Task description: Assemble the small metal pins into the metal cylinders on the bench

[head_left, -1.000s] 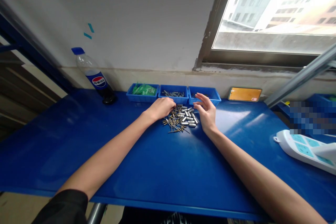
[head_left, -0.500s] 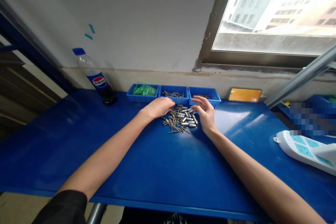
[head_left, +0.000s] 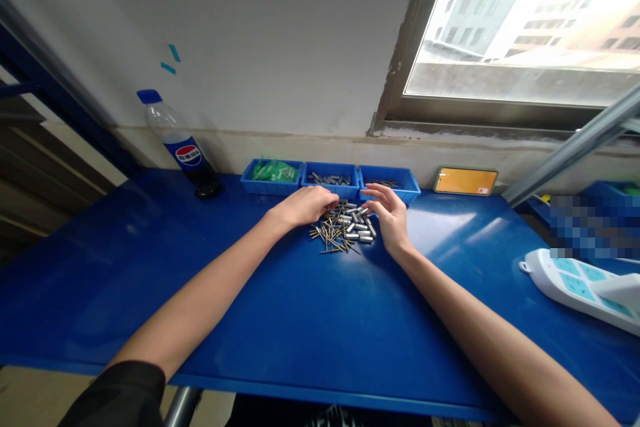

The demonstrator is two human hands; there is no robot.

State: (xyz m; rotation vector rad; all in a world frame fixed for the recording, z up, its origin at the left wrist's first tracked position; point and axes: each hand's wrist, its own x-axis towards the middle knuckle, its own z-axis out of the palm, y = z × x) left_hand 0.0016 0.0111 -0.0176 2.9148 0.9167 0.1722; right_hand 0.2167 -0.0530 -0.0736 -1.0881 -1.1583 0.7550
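A mixed heap of small metal parts lies on the blue tabletop (head_left: 280, 320). Thin brass-and-steel pins (head_left: 334, 235) make up its left side, short silver metal blocks (head_left: 361, 227) its right. At the upper left edge of this heap is my left hand (head_left: 311, 204), palm down, its fingers closed and curled; whatever they pinch is hidden. My right hand (head_left: 391, 215) is at the right edge beside the silver blocks, its fingers apart and slightly bent, and I see nothing in them.
Behind the heap stand three blue bins: one with green plastic bags (head_left: 274, 171), one with silver parts (head_left: 330, 179), one with thin pins (head_left: 385, 183). A cola bottle (head_left: 183, 147) is at left, a phone (head_left: 465, 181) leans at right, near a white power strip (head_left: 575, 283).
My left hand has shifted slightly to the right over the heap's upper edge. My right hand stays almost where it was.
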